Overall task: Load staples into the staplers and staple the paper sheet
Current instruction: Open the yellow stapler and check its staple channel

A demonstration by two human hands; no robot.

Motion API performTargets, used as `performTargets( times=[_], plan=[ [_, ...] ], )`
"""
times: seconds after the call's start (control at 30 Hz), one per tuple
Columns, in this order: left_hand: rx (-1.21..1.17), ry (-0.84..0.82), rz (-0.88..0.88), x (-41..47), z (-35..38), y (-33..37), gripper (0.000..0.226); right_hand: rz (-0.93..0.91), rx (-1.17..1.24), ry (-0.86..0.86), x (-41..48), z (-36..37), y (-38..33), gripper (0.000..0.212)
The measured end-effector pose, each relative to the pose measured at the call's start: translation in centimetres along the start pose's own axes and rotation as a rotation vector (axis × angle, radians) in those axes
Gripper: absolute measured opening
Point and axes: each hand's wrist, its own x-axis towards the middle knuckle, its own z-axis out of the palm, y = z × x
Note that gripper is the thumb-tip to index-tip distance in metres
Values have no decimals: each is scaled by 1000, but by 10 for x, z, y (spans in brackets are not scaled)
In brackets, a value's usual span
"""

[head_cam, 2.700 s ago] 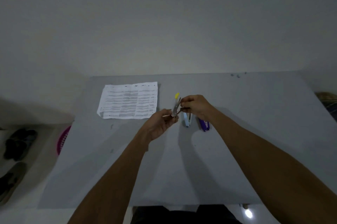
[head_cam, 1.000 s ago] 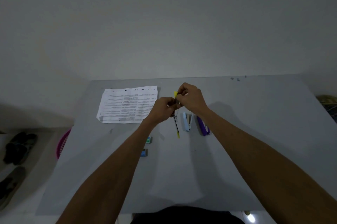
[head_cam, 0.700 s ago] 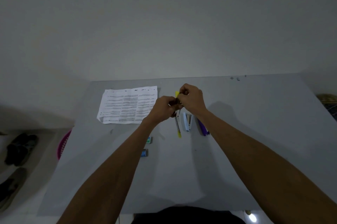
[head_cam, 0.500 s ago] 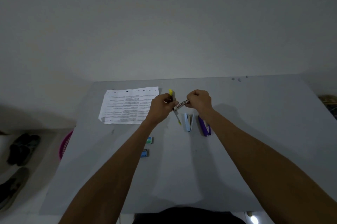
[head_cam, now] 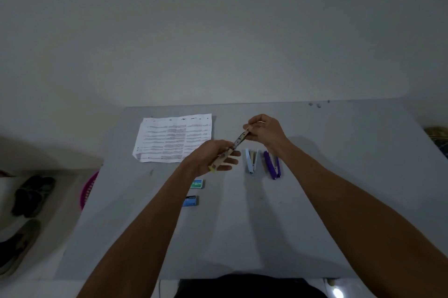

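Dim grey light is filling the scene; soft shadows are lying across the tabletop [head_cam: 339,200]; edges are bowing; details are blurring.

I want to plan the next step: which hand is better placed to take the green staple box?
Probably the left hand: the green staple box lies right beside its wrist. The right hand is farther back, pinching the metal end of the yellow stapler that the left holds.
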Motion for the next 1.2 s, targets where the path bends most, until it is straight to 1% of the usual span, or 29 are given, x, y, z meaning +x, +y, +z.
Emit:
performTargets(
  times=[0.07, 0.1, 0.17, 0.27, 0.4, 0.5, 0.6, 0.73, 0.83, 0.97, 1.07, 1.2],
  plan=[
    [-33, -32, -71, 0, 9, 7, 43, -34, -10, -59, -4, 7, -1, 14],
    [-38, -16, -95, 1, 12, 9, 46, -59, -35, -67, -5, 11, 0, 14],
    [-61, 39, -117, 5, 16, 10, 45, -141, -130, -40, -5, 16, 1, 10],
    [-165, 52, -140, 9, 17, 6, 42, -285, -309, 43, -3, 20, 4, 7],
    [-244, 68, -136, 7, 15, 5, 42, -437, -476, 134, -4, 22, 7, 15],
    [-253, 74, -129, 7, 14, 6, 43, -554, -606, 115, -4, 25, 12, 19],
    [-255, 80, -132, 9, 13, 5, 44, -599, -721, 93, -4, 29, 17, 24],
    [-277, 83, -136, 9, 13, 3, 43, -623, -901, 73, -7, 31, 16, 28],
    [-309, 96, -137, 10, 14, 3, 42, -603, -943, 93, -11, 32, 22, 28],
    [-304, 139, -144, 12, 16, -1, 40, -473, -799, 136, -14, 35, 30, 23],
    [-301, 197, -124, 15, 18, -4, 39, -416, -721, 90, -15, 38, 32, 22],
    [-296, 223, -110, 17, 19, -5, 39, -369, -694, 64, -20, 39, 29, 15]
  ],
)
